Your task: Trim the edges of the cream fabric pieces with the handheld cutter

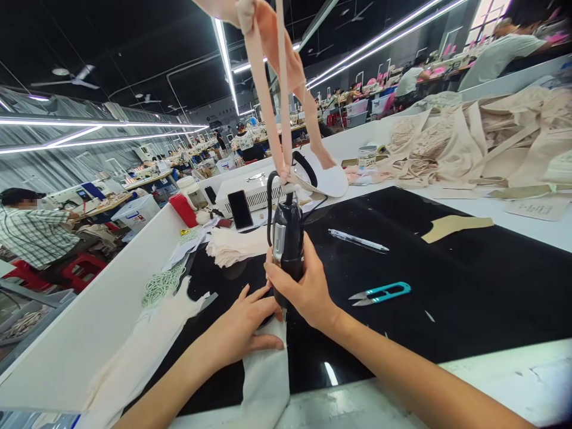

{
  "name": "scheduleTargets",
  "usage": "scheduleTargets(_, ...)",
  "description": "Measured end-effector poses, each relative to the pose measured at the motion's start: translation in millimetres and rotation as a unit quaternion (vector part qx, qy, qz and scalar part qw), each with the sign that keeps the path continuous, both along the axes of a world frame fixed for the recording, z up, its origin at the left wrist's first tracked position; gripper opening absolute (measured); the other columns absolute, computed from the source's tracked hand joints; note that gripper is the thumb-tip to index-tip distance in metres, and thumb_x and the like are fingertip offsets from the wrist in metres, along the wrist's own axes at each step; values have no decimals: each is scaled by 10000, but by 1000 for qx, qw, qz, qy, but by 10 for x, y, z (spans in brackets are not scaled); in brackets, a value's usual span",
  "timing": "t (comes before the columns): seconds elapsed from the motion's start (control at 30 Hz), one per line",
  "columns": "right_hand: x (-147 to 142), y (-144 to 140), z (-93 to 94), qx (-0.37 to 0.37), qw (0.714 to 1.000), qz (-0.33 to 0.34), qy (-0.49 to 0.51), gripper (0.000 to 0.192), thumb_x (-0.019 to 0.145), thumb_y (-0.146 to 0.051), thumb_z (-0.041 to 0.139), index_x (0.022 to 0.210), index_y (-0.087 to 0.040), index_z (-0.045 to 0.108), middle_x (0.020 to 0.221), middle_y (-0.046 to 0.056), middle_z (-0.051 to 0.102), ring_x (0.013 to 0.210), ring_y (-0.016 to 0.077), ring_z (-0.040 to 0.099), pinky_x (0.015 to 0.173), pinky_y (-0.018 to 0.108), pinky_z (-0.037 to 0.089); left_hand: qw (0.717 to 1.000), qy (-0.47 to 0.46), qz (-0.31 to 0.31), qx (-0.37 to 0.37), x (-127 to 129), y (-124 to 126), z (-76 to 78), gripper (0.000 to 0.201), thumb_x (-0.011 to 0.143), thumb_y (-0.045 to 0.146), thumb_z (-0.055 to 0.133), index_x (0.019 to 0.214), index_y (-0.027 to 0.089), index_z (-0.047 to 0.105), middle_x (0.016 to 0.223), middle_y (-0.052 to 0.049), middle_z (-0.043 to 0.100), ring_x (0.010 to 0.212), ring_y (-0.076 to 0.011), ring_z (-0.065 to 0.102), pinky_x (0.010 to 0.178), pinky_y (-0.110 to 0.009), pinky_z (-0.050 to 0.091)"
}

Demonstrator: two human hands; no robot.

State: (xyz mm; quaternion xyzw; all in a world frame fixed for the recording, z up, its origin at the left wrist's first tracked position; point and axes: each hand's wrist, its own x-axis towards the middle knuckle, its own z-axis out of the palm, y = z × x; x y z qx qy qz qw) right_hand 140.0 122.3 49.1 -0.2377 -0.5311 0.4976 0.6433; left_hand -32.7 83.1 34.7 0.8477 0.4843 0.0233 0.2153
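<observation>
A black corded electric fabric cutter (289, 226) stands upright near the middle of the table, my right hand (308, 286) wrapped round its lower body. Its base and blade are hidden behind my hands. Pale fabric strips (286, 119) are tied at its top and run upward. My left hand (243, 328) lies with fingers spread on a light grey-white cloth piece (267, 381), close beside the cutter's foot. That cloth reaches over the table's near edge. Right of my hands, turquoise thread snips (379, 293) and a clear pen (358, 241) lie on the black mat (447, 286).
Stacked cream cloth pieces (236, 245) lie behind my left hand, with a phone (240, 210) leaning on a white box (259, 190). A beige pattern piece (458, 227) and a heap of beige fabric (482, 137) are at right. Co-workers sit beyond the table's raised white edges.
</observation>
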Motion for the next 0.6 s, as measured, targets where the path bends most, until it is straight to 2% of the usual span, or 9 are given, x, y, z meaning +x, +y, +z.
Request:
scheduleTargets(0.17,17,-14,19,1,1000,0,3,252,776,-287,731,909,-269,517,766,-40,586,664,157,552,607,309,523,1000,1,0,-3,13,-3,15,338,895,323,873,1139,259,647,1301,-34,700,1515,-356,434,1282,-653,245)
scheduleTargets(0.33,60,-61,-23,5,1000,9,12,292,794,-294,751,1002,-274,546,827,-29,603,688,161,563,631,320,530,1000,-5,-5,-8,-12,-5,13,341,914,345,854,1181,263,659,1338,-46,695,1545,-347,398,1306,-665,159)
scheduleTargets(0.47,58,-97,-72,-4,1000,14,10,278,797,-296,765,948,-279,532,809,-35,575,687,159,548,605,305,506,1000,-8,0,-7,-20,-7,4,405,897,343,868,1244,268,673,1457,-86,637,1552,-357,384,1293,-704,163)
scheduleTargets(0.6,36,-102,-88,-3,999,24,22,285,799,-294,775,950,-281,534,799,-43,573,674,154,544,604,301,510,1000,-11,8,-3,-3,-9,10,438,870,321,892,1256,263,691,1546,-110,569,1507,-371,443,1276,-728,180)
